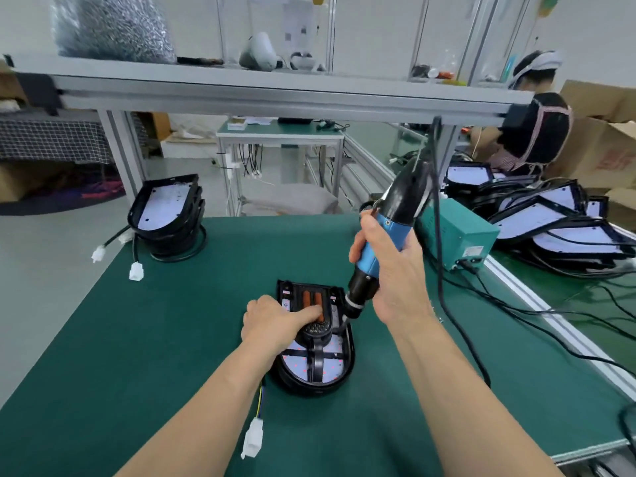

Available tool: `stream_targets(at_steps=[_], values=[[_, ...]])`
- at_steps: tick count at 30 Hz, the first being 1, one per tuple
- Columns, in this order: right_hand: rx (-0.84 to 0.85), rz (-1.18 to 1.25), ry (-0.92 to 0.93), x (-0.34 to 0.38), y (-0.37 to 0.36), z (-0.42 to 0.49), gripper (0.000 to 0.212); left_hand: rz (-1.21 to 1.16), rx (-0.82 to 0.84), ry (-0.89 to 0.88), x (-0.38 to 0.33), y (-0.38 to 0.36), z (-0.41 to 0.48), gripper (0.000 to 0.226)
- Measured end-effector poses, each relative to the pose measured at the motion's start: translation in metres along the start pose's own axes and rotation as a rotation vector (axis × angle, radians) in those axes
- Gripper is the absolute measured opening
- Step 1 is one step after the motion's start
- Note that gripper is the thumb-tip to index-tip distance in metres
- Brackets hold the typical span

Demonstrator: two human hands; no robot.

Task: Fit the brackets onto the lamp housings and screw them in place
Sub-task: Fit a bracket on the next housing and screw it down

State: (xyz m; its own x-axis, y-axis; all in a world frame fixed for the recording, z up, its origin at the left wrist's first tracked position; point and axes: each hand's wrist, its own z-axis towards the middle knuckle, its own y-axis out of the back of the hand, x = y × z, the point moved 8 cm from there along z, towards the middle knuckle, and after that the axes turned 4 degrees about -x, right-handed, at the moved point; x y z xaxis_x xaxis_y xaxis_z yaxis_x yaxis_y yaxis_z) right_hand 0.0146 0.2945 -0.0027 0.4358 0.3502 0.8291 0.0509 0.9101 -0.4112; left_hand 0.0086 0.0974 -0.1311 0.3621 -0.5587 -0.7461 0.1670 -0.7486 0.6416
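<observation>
I see the right hand (389,270) wrapped round the blue barrel of the electric screwdriver (387,232), fingers curled tight on it. The tool tilts, with its black tip down at the right edge of the lamp housing (316,370), just below and left of that grip. The left hand (275,321) lies on top of the housing, a straightened finger pressing on the black bracket (320,327) beside two orange strips; it grips nothing.

The housing lies flat on the green mat (155,339), between my two forearms. Its lead runs back toward me, under the left forearm, to a white connector (253,438) on the mat.

Well beyond the left hand, at the mat's far left corner, stands a stack of housings (168,211) with plugs hanging over the edge. Just behind the right hand sits a teal power box (454,235), the screwdriver's black cable (447,304) looping past the wrist. Further right lies a loose pile of housings (557,225).

Above both hands runs an aluminium shelf (275,94). Past it I make out a small green-topped table (278,132), a grey floor (44,242), cardboard boxes (605,142) and another person (537,132) facing away.
</observation>
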Motion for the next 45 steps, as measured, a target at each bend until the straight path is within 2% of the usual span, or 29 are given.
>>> stream_targets(at_steps=[4, 8, 11, 14, 16, 17, 18, 19, 20, 22, 23, 25, 30, 38, 42, 45], values=[[-0.240, 0.313, -0.091, 0.011, 0.056, 0.013, 0.033, -0.050, 0.051, 0.002, -0.001, -0.001, -0.005, 0.091], [-0.496, 0.541, -0.285, -0.025, 0.124, -0.006, 0.026, -0.065, 0.059, -0.007, -0.003, 0.000, -0.004, 0.095], [-0.636, 0.718, -0.366, -0.050, 0.163, -0.024, 0.029, -0.053, 0.076, 0.001, -0.003, -0.002, -0.001, 0.095], [-0.692, 0.833, -0.390, -0.065, 0.189, -0.035, 0.030, 0.163, -0.014, -0.040, -0.010, 0.006, -0.003, 0.097], [-0.687, 0.852, -0.391, -0.069, 0.198, -0.037, 0.030, 0.360, -0.191, -0.178, -0.028, 0.018, -0.011, 0.106], [-0.676, 0.856, -0.391, -0.070, 0.200, -0.037, 0.030, 0.386, -0.291, -0.288, -0.044, 0.022, -0.018, 0.103], [-0.667, 0.861, -0.391, -0.070, 0.201, -0.037, 0.030, 0.362, -0.360, -0.418, -0.062, 0.023, -0.026, 0.091], [-0.659, 0.868, -0.392, -0.071, 0.201, -0.037, 0.029, 0.314, -0.356, -0.547, -0.080, 0.017, -0.035, 0.071], [-0.654, 0.876, -0.392, -0.071, 0.200, -0.039, 0.029, 0.242, -0.265, -0.661, -0.099, 0.004, -0.042, 0.047], [-0.645, 0.893, -0.391, -0.072, 0.200, -0.041, 0.031, 0.186, 0.053, -0.798, -0.132, -0.040, -0.059, 0.009], [-0.640, 0.898, -0.390, -0.072, 0.199, -0.042, 0.031, 0.218, 0.182, -0.847, -0.144, -0.064, -0.067, 0.005], [-0.622, 0.894, -0.384, -0.071, 0.198, -0.043, 0.032, 0.313, 0.316, -0.922, -0.160, -0.105, -0.077, 0.012], [-0.597, 0.841, -0.388, -0.070, 0.196, -0.041, 0.033, 0.524, 0.377, -1.047, -0.173, -0.161, -0.076, 0.021], [-0.593, 0.868, -0.376, -0.068, 0.193, -0.039, 0.032, 0.663, 0.404, -1.088, -0.172, -0.181, -0.073, 0.013], [-0.591, 0.861, -0.373, -0.067, 0.194, -0.040, 0.031, 0.644, 0.397, -1.107, -0.175, -0.179, -0.078, 0.009], [-0.596, 0.858, -0.371, -0.066, 0.196, -0.040, 0.031, 0.438, 0.425, -1.022, -0.175, -0.165, -0.081, 0.012]])
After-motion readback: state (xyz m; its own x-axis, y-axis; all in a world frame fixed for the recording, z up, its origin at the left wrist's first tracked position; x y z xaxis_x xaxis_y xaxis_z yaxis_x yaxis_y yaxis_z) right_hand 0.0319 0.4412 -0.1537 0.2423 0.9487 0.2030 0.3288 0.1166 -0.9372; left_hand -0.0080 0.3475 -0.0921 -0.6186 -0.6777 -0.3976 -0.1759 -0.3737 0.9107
